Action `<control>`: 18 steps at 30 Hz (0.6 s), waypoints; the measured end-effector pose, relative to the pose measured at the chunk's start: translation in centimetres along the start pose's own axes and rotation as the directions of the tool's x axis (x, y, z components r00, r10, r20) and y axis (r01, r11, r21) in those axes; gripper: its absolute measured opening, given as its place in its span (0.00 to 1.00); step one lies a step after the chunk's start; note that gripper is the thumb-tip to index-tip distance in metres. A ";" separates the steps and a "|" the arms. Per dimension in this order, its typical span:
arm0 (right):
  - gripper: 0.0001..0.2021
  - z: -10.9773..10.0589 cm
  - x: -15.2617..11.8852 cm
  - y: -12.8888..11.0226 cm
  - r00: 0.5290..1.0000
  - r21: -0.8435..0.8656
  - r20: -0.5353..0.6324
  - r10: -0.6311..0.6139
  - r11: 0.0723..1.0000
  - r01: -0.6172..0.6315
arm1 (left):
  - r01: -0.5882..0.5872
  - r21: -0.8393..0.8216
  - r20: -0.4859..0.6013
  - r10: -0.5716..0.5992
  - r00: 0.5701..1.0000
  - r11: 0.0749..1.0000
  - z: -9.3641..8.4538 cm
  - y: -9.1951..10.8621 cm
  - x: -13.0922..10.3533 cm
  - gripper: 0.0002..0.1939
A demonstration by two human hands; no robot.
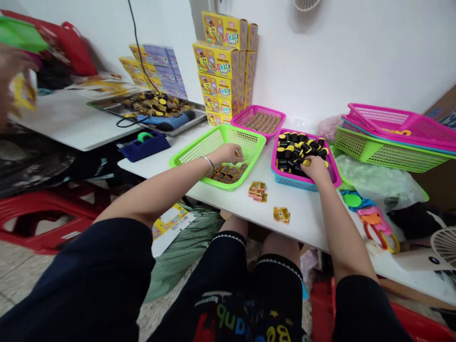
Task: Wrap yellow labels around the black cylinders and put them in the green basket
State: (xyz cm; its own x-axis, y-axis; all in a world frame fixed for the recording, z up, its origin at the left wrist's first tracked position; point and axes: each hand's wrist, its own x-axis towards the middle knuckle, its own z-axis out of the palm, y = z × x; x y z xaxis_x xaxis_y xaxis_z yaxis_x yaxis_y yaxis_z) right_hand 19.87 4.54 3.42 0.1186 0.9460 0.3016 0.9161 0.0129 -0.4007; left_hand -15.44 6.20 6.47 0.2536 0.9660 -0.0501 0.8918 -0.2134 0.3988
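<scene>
My left hand (230, 154) is closed over the light green basket (178, 159), with a small dark and gold thing barely showing at its fingertips. In that basket, labelled small cups (226, 175) lie in rows below the hand. My right hand (316, 168) reaches into the pink basket (337, 178), its fingers closed around a black cup with a yellow cap (306, 163). A heap of similar black and yellow cups (294, 147) fills this basket. On the white table (299, 228), between my arms, lie two small piles of yellow labels (257, 191).
Another pink basket (245, 114) holds brown rows behind. Yellow boxes (219, 85) are stacked against the wall. A metal tray (199, 118) of cups and a blue tape dispenser (145, 145) lie left. Stacked baskets (374, 147) stand right. Another person's hand (14, 71) holds yellow packaging.
</scene>
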 end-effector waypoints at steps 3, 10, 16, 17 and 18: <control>0.22 -0.8 -1.0 0.2 0.997 0.023 -0.070 -0.017 1.000 0.018 | 0.034 0.031 0.018 -0.035 0.999 0.999 1.4 -0.7 1.1 0.18; 0.21 -1.1 -2.2 0.2 0.945 0.226 -0.319 -0.075 0.962 0.153 | 0.046 0.145 0.117 -0.064 0.991 0.988 0.8 0.1 1.5 0.24; 0.21 -0.4 -3.5 0.7 0.750 0.271 -0.658 -0.070 0.907 0.322 | -0.504 0.335 -0.174 0.578 0.797 0.796 5.1 7.9 -6.8 0.18; 0.20 -0.2 -3.8 0.9 0.711 0.238 -0.697 -0.088 0.907 0.346 | -0.612 0.349 -0.103 0.678 0.727 0.709 7.1 9.3 -8.9 0.18; 0.19 0.1 -4.1 1.2 0.680 0.196 -0.723 -0.120 0.908 0.369 | -0.664 0.358 -0.053 0.725 0.687 0.656 9.3 10.4 -10.8 0.18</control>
State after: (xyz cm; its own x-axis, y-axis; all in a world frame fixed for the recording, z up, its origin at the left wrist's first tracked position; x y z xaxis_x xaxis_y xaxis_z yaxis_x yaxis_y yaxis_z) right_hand 20.45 0.71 1.62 0.2474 0.4077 0.8790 0.8007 0.4247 -0.4224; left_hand -5.47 -7.78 2.64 0.8006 0.5169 0.3030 0.5508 -0.8340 -0.0327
